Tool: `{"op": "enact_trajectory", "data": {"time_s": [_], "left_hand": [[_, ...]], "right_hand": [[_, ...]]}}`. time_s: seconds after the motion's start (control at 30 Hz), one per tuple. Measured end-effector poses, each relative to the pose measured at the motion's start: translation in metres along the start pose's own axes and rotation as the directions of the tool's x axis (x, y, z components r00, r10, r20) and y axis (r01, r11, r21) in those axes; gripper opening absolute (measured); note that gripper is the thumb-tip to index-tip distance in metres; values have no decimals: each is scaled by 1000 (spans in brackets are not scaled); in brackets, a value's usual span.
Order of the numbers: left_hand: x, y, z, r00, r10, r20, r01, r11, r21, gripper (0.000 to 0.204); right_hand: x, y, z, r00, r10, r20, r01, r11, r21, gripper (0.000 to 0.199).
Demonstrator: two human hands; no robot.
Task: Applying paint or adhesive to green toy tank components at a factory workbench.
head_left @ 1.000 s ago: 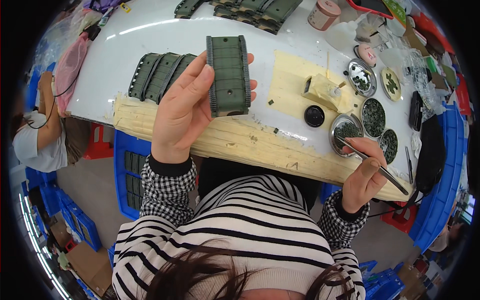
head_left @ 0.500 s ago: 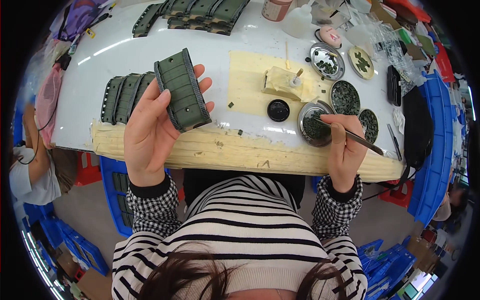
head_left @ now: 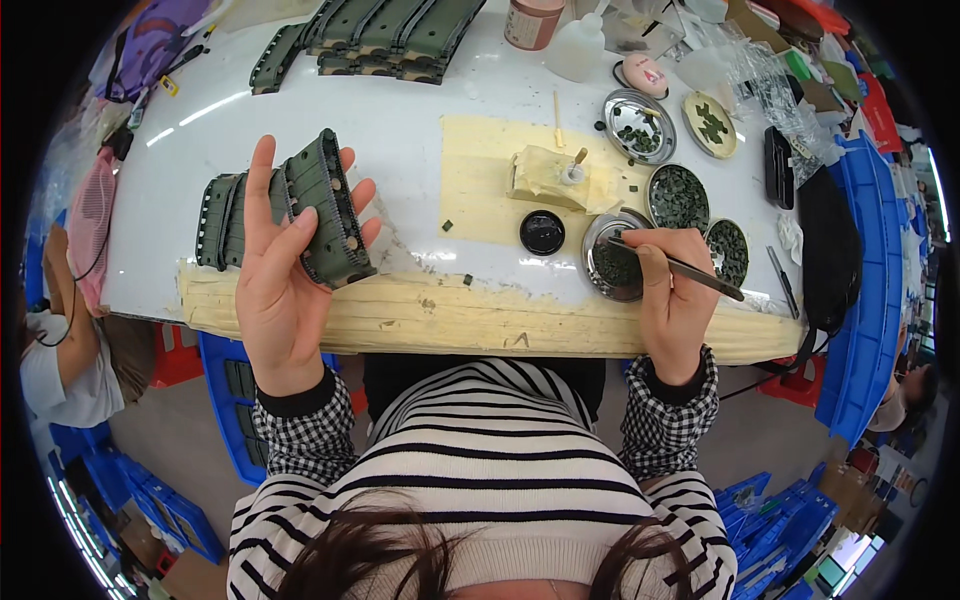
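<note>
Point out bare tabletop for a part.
White tabletop: between far panel stack and held panel, left of the yellow sheet; also between pink mesh bag and near panels. Crowded: right side, around the dishes and right hand.

Left hand (head_left: 281, 285): fingers partly hidden behind green piece (head_left: 322, 215). Tweezers (head_left: 705, 279): grip at tips too small to tell. Stacked pieces (head_left: 392, 32): cut by upper edge. Blue crate (head_left: 217, 392): partly hidden by worktop (head_left: 400, 160).

Glossy white bench (head_left: 400, 100) with cream-covered front edge (head_left: 440, 337); grey floor (head_left: 190, 420); red stools (head_left: 176, 362) near both front corners.
</note>
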State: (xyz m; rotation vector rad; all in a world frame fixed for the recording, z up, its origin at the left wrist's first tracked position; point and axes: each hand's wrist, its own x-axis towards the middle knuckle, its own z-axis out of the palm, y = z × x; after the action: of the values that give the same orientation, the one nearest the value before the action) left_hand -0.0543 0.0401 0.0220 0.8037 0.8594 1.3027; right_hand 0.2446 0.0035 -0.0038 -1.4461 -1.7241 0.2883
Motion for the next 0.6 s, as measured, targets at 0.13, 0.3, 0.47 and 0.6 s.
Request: {"op": "enact_trajectory", "data": {"time_s": [0.13,0.3,0.47,0.6], "left_hand": [[5,0,-4,1000,5,1,-5,999,-48,52],[14,-8,-13,1000,30,-10,-31,978,-208,34],[18,-12,-15,1000,24,1,-22,968,-248,31],[19,-12,-15,1000,15,-1,-15,967,-253,29]], "right_hand": [[-1,3,-1,999,27,-22,-26,999,42,14],[-2,5,-4,996,91,-22,-88,991,102,14],[-1,5,-3,996,90,9,-91,991,102,16],[0,8,-2,998,60,19,-61,995,73,18]]}}
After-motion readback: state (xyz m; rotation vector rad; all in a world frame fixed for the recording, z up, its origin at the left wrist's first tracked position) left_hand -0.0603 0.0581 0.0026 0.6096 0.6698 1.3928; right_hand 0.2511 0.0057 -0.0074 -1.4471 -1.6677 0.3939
